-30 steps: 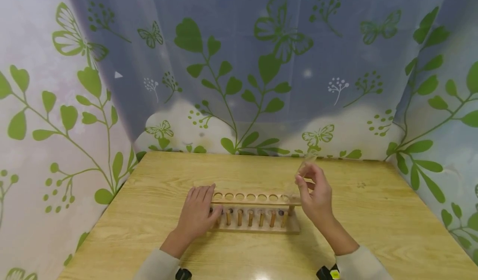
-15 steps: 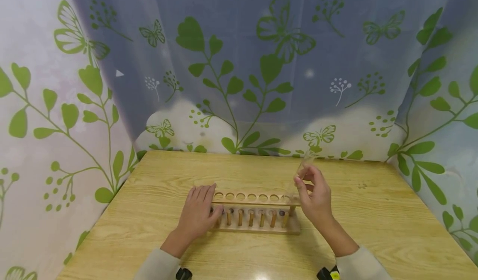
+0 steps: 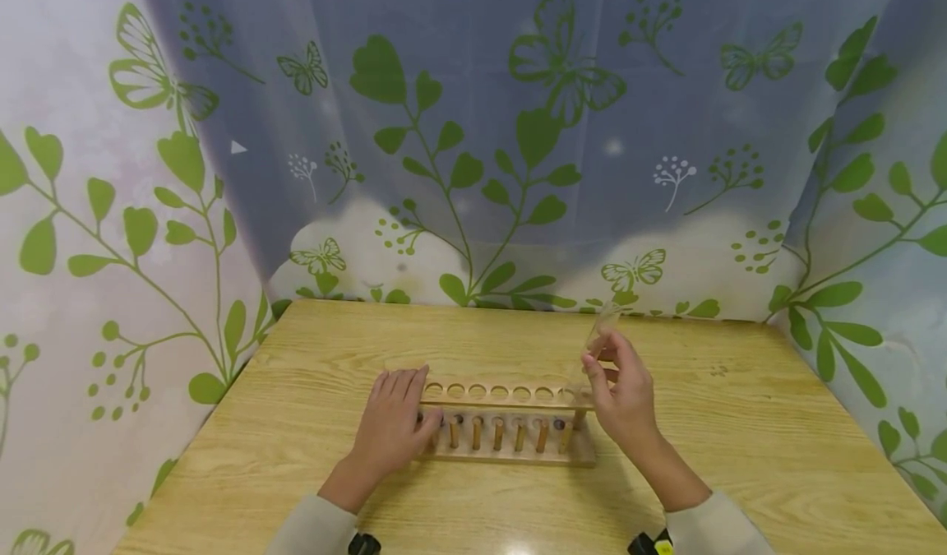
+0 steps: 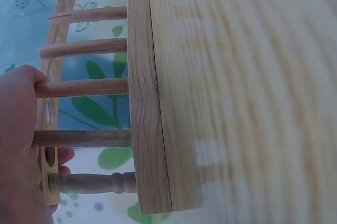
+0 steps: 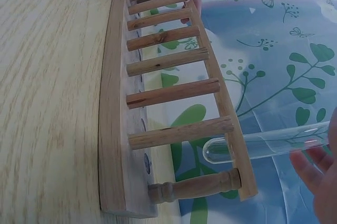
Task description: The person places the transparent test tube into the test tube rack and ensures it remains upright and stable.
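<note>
A wooden test tube rack stands on the table, with a row of round holes in its top bar and upright pegs on its base. My left hand grips the rack's left end; in the left wrist view its fingers reach round behind the top bar. Between the thumb and fingers of my right hand is a clear glass test tube, held tilted above the rack's right end. Seen from the right wrist, the tube's rounded bottom pokes through the hole at that end, below the top bar and above the base.
The rack rests on a light wood-grain table. Behind and at both sides hangs a cloth printed with green leaves and butterflies. Dark round marks or hollows show in the rack's base.
Hardly anything differs. My right hand and the test tube have shifted very slightly left relative to the rack, while my left hand keeps its place on the rack.
</note>
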`<state>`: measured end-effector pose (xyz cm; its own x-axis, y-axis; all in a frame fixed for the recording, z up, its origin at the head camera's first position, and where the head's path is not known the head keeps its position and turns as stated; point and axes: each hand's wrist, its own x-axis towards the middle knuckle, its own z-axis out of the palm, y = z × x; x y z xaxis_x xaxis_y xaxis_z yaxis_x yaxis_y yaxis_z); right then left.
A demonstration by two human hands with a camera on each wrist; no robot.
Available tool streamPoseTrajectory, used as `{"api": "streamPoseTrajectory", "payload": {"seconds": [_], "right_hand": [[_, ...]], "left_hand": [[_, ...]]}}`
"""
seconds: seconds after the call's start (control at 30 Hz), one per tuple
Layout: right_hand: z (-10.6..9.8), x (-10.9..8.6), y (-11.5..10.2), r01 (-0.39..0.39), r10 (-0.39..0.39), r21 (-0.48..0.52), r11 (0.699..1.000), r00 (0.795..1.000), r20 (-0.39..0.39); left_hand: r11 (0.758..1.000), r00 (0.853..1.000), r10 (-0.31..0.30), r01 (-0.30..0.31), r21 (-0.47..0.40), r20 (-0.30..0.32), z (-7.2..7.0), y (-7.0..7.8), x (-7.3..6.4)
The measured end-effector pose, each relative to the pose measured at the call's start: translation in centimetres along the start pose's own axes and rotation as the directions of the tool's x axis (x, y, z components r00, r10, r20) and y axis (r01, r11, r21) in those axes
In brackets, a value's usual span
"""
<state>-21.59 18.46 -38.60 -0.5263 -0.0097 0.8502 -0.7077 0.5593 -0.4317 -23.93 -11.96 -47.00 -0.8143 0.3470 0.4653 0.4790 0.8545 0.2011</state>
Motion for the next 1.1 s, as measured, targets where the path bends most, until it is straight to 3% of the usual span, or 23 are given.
{"api": "streamPoseTrajectory", "payload": {"seconds": [0.27, 0.57, 0.87, 1.1], "right_hand": [[0.9, -1.7, 4.0, 0.009, -0.01, 0.009, 1.0, 0.999, 0.033], [0.9, -2.0, 4.3, 0.01, -0.01, 0.014, 1.0, 0.999, 0.045], [1.1, -2.5, 4.5, 0.025, -0.026, 0.005, 1.0, 0.998, 0.061], [1.3, -2.5, 4.7, 0.041, -0.042, 0.013, 0.999, 0.997, 0.059]], "left_hand": [[1.0, 1.0, -0.009, 0.009, -0.012, 0.023, -0.1, 0.1, 0.0], [1.0, 0.999, 0.009, -0.009, 0.001, -0.033, 0.2, 0.0, 0.0], [1.0, 1.0, -0.011, 0.011, -0.014, 0.008, 0.1, 0.0, -0.1], [1.0, 1.0, -0.009, 0.009, -0.016, -0.001, 0.0, 0.0, 0.0]]}}
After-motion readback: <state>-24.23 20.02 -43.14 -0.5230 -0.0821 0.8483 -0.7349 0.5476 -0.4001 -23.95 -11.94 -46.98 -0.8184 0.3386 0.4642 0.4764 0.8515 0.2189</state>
